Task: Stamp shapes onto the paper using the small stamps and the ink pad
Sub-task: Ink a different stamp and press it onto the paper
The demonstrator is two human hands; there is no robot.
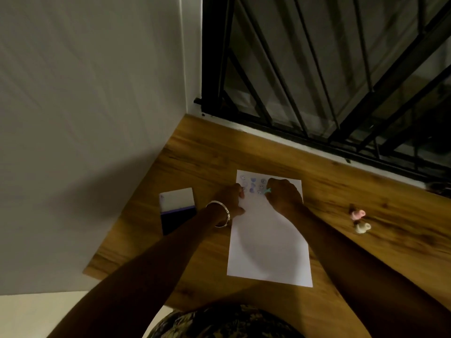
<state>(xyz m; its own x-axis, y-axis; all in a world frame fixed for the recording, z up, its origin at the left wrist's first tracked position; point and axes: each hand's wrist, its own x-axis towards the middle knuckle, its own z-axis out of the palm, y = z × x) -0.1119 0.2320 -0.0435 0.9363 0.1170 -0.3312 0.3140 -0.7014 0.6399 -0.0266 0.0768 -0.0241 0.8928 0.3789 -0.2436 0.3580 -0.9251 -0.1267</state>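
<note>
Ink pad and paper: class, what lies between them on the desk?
In the head view, the left hand and bangled wrist lie between the ink pad and paper.

paper (268, 242) flat on table, stamped top | ink pad (177, 211) open, left

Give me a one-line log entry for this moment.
right hand: pressing stamp on paper | left hand: steadying paper edge | ink pad: open, left | two stamps: idle, right

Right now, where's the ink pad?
In the head view the ink pad lies open on the wooden desk, left of the paper, just beyond the left hand that rests on the paper's left edge.
</note>
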